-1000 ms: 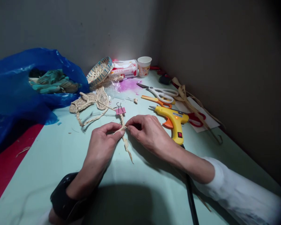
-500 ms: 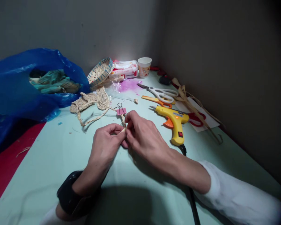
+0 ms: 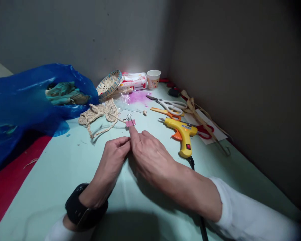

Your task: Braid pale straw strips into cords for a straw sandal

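My left hand (image 3: 116, 154), with a black band on its wrist, is closed in a pinch on the free end of a straw braid. My right hand (image 3: 149, 152) meets it fingertip to fingertip, curled over the same end, its index finger reaching up to the pink binder clip (image 3: 130, 123). Between the hands the strands are hidden by my fingers. From the clip the braided straw cord (image 3: 104, 131) runs left into a coiled bundle (image 3: 95, 113) on the table.
Right of my hands lies a yellow glue gun (image 3: 184, 134), its cable running under my right forearm. Beyond it are white-handled scissors (image 3: 169, 105), orange scissors (image 3: 165, 112) and red-handled scissors (image 3: 206, 131). A blue plastic bag (image 3: 22, 97), woven basket (image 3: 110, 83) and paper cup (image 3: 154, 79) stand behind.
My right hand has turned over the braid's end, its index finger now stretched toward the clip, covering the strands that showed before. The view has tilted up slightly.
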The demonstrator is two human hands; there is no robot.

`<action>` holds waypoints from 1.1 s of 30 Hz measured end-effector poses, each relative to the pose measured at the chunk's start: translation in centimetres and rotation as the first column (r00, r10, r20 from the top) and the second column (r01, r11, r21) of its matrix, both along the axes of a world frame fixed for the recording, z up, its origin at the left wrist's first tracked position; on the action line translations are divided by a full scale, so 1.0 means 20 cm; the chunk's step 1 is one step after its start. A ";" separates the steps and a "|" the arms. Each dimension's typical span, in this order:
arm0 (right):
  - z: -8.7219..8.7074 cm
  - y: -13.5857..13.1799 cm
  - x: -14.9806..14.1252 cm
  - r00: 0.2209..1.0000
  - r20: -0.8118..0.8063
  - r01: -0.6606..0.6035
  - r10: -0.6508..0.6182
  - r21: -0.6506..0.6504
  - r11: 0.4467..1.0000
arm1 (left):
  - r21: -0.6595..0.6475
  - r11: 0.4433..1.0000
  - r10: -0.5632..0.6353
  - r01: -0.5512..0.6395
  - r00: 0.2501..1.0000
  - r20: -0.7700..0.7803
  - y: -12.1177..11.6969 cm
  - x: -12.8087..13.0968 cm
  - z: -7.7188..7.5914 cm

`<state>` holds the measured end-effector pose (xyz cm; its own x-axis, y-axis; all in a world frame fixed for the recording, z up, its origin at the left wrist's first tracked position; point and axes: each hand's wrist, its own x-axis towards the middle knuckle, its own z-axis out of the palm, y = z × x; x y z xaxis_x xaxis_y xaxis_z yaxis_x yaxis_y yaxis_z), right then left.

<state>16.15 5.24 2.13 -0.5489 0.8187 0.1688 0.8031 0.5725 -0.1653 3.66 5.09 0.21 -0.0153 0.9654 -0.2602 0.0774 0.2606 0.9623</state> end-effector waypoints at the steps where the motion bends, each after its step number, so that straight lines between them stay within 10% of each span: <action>1: 0.02 0.00 0.01 1.000 -0.015 -0.012 0.011 -0.064 0.998 | 0.004 1.000 -0.003 0.003 1.000 0.005 0.00 0.00 0.00; 11: 0.01 0.14 0.15 0.921 -0.388 -0.113 -0.016 -0.306 0.945 | -0.024 0.999 0.030 -0.029 0.999 0.045 0.02 0.00 -0.01; 16: 0.01 0.17 0.17 0.911 -0.387 -0.006 -0.141 -0.354 0.935 | -0.055 0.998 0.029 -0.021 0.988 0.150 0.03 -0.01 0.00; 33: -0.01 0.22 0.18 0.906 -0.423 -0.284 0.033 -0.546 0.788 | -0.032 0.998 -0.056 0.058 0.996 0.074 0.02 -0.02 0.04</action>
<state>19.72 9.63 1.95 -0.6765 0.7305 -0.0932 0.5127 0.3763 -0.7717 3.35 5.57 0.95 0.0595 0.9549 -0.2909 0.0231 0.2900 0.9567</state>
